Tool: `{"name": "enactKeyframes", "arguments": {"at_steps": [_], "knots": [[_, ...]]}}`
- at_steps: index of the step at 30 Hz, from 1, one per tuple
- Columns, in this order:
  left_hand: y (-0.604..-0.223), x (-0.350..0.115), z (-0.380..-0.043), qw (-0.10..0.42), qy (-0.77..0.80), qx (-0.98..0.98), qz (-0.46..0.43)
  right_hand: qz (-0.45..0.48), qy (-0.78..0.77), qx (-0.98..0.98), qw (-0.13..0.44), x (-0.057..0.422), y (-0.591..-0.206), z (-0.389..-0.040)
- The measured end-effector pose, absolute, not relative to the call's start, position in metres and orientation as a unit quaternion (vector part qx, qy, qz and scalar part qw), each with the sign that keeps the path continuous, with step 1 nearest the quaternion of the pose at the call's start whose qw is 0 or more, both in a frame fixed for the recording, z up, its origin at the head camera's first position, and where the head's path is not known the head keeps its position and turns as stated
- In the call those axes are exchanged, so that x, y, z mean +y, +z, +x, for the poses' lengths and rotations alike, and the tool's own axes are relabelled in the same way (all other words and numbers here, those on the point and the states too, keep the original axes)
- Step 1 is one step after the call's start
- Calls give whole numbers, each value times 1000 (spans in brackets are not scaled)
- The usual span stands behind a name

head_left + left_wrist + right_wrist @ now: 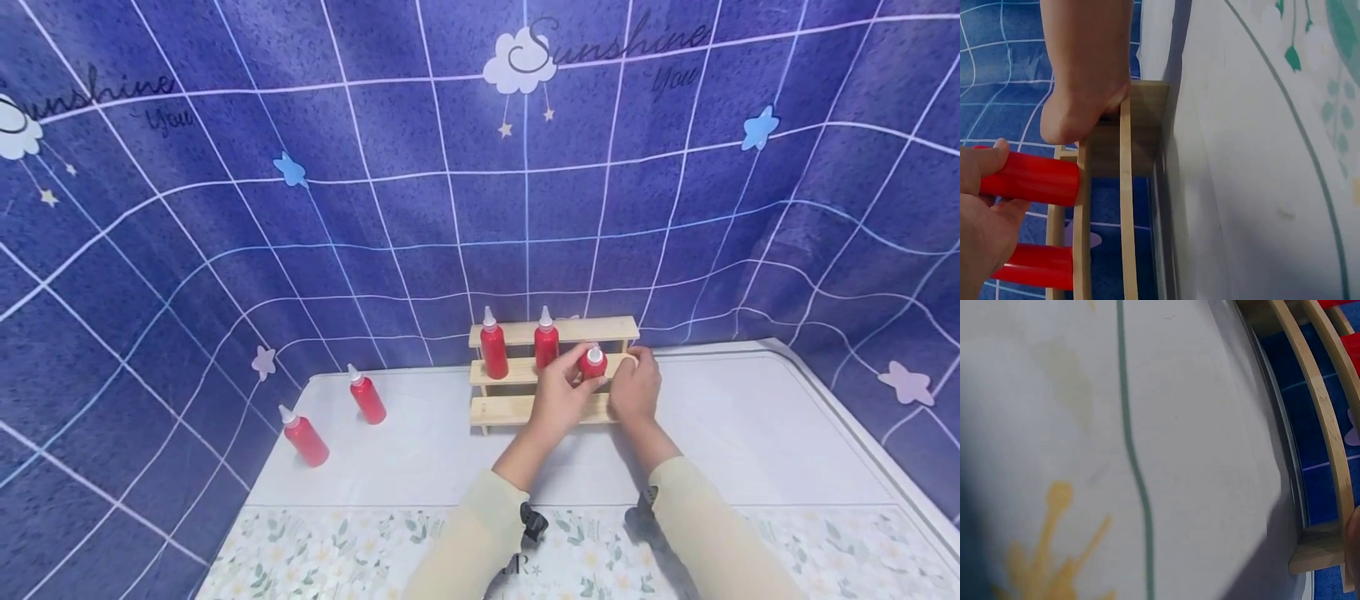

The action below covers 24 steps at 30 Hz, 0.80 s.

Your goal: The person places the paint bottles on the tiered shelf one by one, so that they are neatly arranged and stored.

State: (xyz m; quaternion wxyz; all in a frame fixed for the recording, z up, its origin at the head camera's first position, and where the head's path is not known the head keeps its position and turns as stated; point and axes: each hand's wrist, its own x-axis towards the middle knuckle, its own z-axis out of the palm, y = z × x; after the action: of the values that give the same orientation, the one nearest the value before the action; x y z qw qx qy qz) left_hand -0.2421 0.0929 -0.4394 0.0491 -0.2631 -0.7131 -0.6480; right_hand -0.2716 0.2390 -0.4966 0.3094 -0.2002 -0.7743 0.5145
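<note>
My left hand [557, 398] pinches a red squeeze bottle [593, 364] with a white nozzle cap, between thumb and fingers. In the left wrist view this bottle's base [1038, 178] meets the middle step of the three-tier wooden rack [1126, 206]; whether it bears its weight there I cannot tell. My right hand [636, 389] grips the right end of the rack, with its fingers curled and partly hidden. Two more red bottles, one at the left [494, 352] and one beside my left hand [546, 343], stand upright on the middle step.
Two red bottles, a nearer one [307, 440] and a farther one [367, 399], stand on the white table [420, 467] at the left. A flower-patterned cloth [337, 550] covers its front. Behind the rack hangs a blue gridded curtain [390, 208].
</note>
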Motion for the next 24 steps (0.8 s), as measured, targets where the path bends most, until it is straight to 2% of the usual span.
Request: {"name": "enactKeyframes", "arguments": {"at_steps": [8, 16, 24], "knots": [[-441, 103, -242, 87, -612, -747, -245, -201, 509, -777, 310, 241, -496, -272], [-439, 113, -250, 149, -535, -798, -233, -198, 505, -773, 330, 246, -493, -275], [-443, 115, -256, 161, -520, -812, -209, -200, 512, -773, 316, 242, -497, -274]]}}
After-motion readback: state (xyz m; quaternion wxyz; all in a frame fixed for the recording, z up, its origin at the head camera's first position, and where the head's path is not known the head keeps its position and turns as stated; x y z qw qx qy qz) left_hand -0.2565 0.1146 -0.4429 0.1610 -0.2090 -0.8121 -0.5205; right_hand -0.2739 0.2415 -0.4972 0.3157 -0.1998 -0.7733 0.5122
